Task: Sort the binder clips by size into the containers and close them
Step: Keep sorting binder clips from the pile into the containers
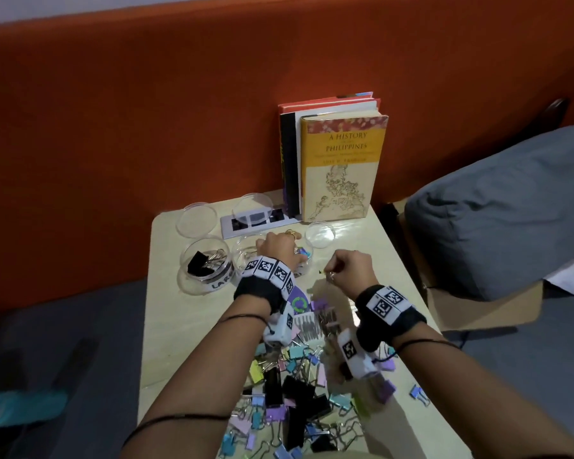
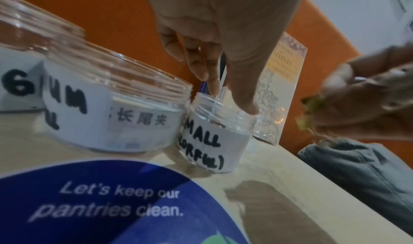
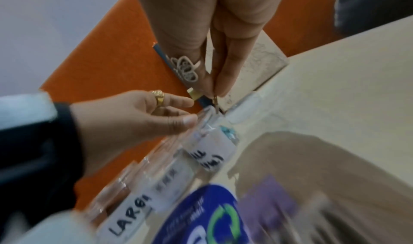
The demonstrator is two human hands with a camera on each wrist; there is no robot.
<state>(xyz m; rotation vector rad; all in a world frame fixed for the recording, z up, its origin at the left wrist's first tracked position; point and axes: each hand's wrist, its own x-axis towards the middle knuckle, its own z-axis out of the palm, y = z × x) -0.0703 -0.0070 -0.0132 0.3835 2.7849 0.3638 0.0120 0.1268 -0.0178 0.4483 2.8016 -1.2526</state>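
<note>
**Clip held over the small jar**

Fingers of the right hand pinch a small binder clip above the jar labelled SMALL; the left hand reaches in, fingers extended. Pale table, orange wall, upright books, grey cushion.

**Wristbands, tags and rings**

Both forearms are bare. Each wrist carries a black fabric band topped by a white strip of black-and-white square tags, with a small white tagged block hanging beneath. Thin black cords loop round each forearm. The left hand wears a gold ring; the right hand wears a silver openwork ring.
</note>
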